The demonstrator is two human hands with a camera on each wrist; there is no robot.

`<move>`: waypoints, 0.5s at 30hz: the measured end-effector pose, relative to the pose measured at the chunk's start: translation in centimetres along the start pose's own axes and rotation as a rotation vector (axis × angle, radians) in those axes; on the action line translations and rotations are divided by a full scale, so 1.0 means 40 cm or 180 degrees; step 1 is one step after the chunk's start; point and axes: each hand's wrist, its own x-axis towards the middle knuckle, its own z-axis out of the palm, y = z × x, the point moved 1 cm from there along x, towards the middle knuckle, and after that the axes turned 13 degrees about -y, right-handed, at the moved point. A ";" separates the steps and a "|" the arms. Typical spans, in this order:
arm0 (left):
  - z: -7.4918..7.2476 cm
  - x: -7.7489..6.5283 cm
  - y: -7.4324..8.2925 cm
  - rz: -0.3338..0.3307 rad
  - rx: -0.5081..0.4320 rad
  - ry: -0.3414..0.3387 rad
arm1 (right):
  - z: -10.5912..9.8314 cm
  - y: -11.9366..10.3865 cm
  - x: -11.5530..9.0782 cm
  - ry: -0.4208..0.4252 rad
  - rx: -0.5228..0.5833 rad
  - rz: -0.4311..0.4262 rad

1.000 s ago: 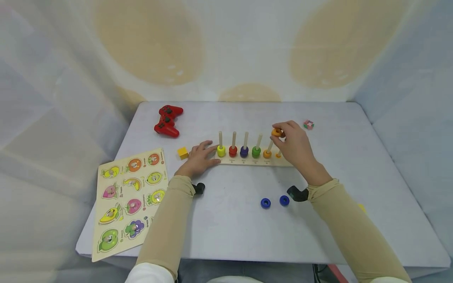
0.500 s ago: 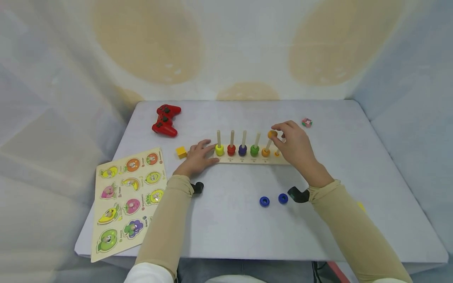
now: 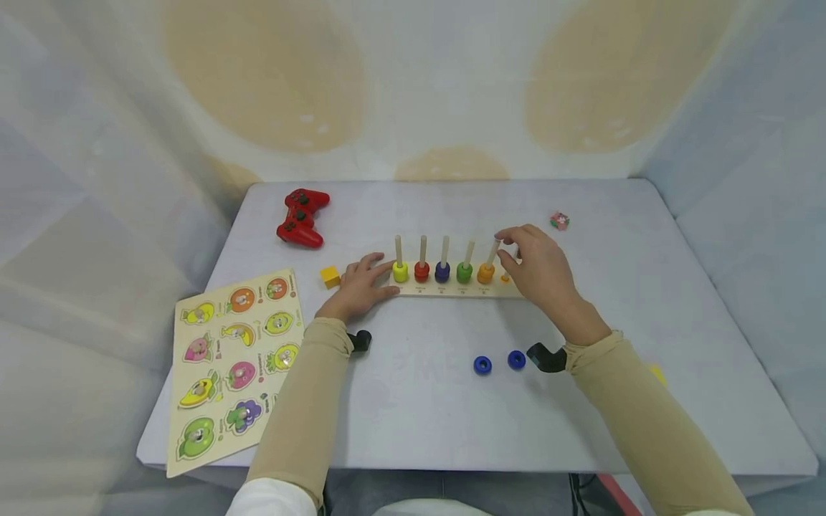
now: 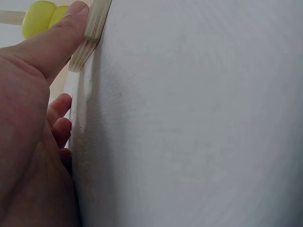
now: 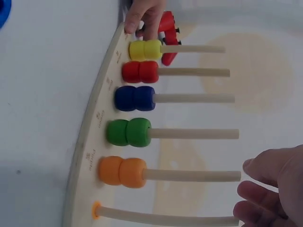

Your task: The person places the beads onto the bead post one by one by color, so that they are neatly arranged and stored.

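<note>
A wooden peg board point(image 3: 445, 290) bears yellow, red, dark blue, green and orange beads on upright pegs. Two orange beads point(image 5: 122, 171) sit stacked low on the fifth peg. A small orange ring point(image 5: 96, 210) circles the base of the peg beside it. My right hand point(image 3: 538, 265) hovers by the top of the orange peg, thumb and fingers apart with nothing between them. My left hand point(image 3: 363, 289) rests at the board's left end; its thumb point(image 4: 71, 21) presses near the front corner, beside the yellow beads point(image 4: 43, 19), other fingers spread.
Two blue rings point(image 3: 482, 365) lie nearer the front edge. At left are a fruit puzzle board point(image 3: 222, 344), a yellow cube point(image 3: 330, 277) and a red game controller point(image 3: 301, 218). A small pink-and-green piece point(image 3: 559, 221) lies at back right; a yellow piece point(image 3: 657, 373) shows past the right sleeve.
The orange bead pinched by my right hand was turned over the fifth peg, let go, and now sits on the other orange bead. The left hand stays at the board.
</note>
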 end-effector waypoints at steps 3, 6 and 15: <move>-0.001 -0.002 0.001 0.0008 -0.0006 0.0012 | 0.025 -0.005 -0.042 -0.0253 0.0011 -0.0092; -0.001 -0.003 0.001 0.0004 -0.0013 0.0007 | 0.088 -0.002 -0.111 -0.0535 -0.0088 -0.0295; -0.002 0.001 0.000 -0.0040 -0.0072 -0.0014 | 0.276 0.031 -0.295 0.0011 -0.0439 -0.0548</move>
